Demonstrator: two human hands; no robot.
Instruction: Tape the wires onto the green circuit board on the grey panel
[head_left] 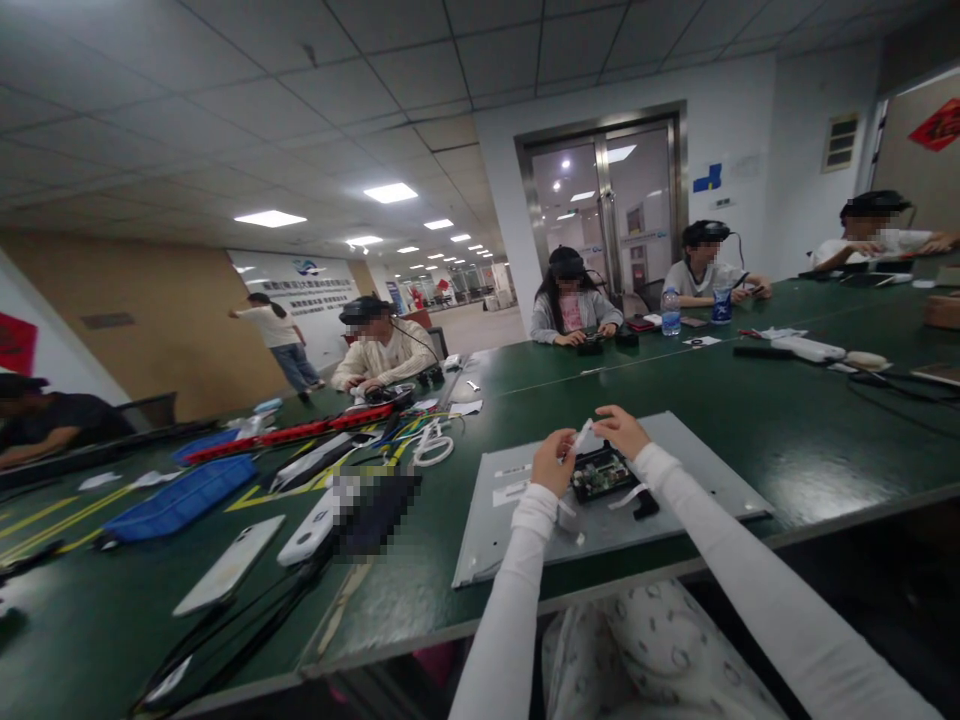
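Observation:
My left hand [553, 462] and my right hand [624, 433] are raised close together, each with its fingers pinched on a small white strip-like piece [583, 437] between them. What the piece is exactly is too small to tell. Just below it lies a green circuit board [604, 478] in a black housing. The housing rests on a flat grey metal panel [480, 540] at the near edge of the table. A white ribbon-like strip [628, 497] and a small black part lie beside the board, near my right wrist. White labels show on the panel left of my left hand.
To the left are a white phone [231, 565], a white elongated device [309, 528], a blue tray [184, 498], a red strip [296, 433] and a coiled white cable [433, 445]. Water bottles [670, 314] stand across the green table [825, 420]. Several people sit around it.

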